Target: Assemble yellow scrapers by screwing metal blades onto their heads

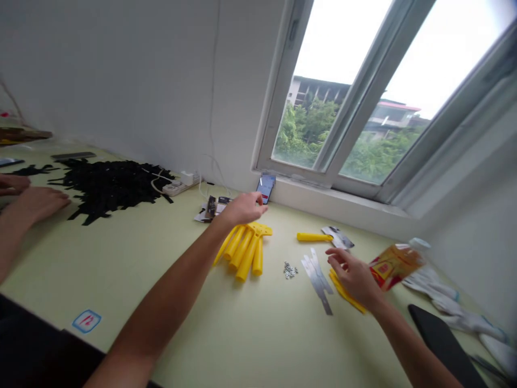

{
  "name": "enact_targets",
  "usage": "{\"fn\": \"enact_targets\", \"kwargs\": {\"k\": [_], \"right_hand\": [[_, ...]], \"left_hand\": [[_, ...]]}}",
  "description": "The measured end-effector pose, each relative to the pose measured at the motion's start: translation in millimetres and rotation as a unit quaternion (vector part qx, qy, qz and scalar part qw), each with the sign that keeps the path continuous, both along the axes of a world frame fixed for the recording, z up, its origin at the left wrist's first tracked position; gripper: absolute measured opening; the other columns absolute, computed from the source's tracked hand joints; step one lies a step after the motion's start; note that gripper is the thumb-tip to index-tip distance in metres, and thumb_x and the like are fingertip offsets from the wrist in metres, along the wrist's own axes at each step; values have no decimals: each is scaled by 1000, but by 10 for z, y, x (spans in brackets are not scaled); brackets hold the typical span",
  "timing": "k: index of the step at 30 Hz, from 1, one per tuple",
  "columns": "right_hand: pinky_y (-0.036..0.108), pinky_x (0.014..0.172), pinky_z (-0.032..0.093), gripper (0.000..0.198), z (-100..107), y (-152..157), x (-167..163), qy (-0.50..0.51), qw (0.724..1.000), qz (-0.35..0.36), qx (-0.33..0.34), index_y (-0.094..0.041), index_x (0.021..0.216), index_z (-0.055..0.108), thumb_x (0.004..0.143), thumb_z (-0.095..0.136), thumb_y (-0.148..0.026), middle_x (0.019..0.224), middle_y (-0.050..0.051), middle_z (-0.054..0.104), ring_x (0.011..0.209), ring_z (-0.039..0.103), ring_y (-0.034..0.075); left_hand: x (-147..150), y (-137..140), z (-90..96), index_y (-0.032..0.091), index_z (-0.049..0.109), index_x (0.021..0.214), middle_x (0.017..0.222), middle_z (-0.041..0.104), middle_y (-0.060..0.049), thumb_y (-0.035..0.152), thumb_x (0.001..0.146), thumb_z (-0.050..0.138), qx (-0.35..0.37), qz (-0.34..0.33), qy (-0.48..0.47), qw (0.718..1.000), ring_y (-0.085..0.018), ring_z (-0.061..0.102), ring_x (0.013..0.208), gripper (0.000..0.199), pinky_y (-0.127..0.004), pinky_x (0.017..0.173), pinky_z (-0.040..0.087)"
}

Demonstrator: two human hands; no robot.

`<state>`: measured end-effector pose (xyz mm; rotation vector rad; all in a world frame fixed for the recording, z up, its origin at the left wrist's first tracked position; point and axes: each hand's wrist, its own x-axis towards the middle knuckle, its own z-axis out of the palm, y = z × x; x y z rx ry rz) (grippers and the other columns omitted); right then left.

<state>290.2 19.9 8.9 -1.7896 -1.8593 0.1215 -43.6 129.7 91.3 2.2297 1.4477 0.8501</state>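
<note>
My left hand (245,207) hovers just above a fan of yellow plastic handles (246,252), in front of a phone (265,187) propped against the wall. Its fingers are loosely curled, with a gap between the tips and nothing seen in them. Over some yellow flat pieces (346,293) hangs my right hand (356,276), fingers apart and bent; it partly hides them. Between the hands lie a small heap of metal fasteners (290,270) and several thin metal strips (317,277). Farther back is a single yellow handle (313,237) with a grey-and-white piece at its end.
An orange-red pouch with a pale cap (398,264), white gloves (440,302) and a black flat object (440,345) are at right. At left, another person's hands (38,203) are near a black pile (113,183). A power strip (181,183) sits by the wall.
</note>
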Motion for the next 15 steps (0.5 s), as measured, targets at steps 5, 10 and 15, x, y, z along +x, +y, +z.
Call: {"fn": "enact_targets", "kwargs": {"k": [5, 10, 15], "right_hand": [[34, 73, 49, 22, -45, -266, 163, -39, 999, 1, -15, -26, 95, 62, 89, 43, -35, 87, 4, 71, 80, 67, 23], [32, 77, 47, 25, 5, -340, 344, -44, 998, -35, -20, -20, 100, 64, 89, 42, -28, 99, 8, 70, 84, 65, 20], [32, 82, 43, 23, -151, -354, 232, -41, 999, -3, -16, -19, 96, 67, 89, 46, -27, 96, 8, 69, 92, 61, 22]], "left_hand": [[370, -325, -546, 17, 56, 110, 94, 69, -19, 35, 79, 62, -15, 21, 171, 985, -36, 65, 92, 37, -42, 75, 47], [513, -265, -690, 10, 50, 116, 97, 67, -22, 26, 84, 52, -10, 49, 289, 956, -38, 65, 93, 36, -45, 74, 49], [499, -193, -603, 10, 49, 115, 97, 68, -19, 21, 85, 48, -5, 59, 338, 939, -34, 66, 93, 32, -39, 72, 49]]}}
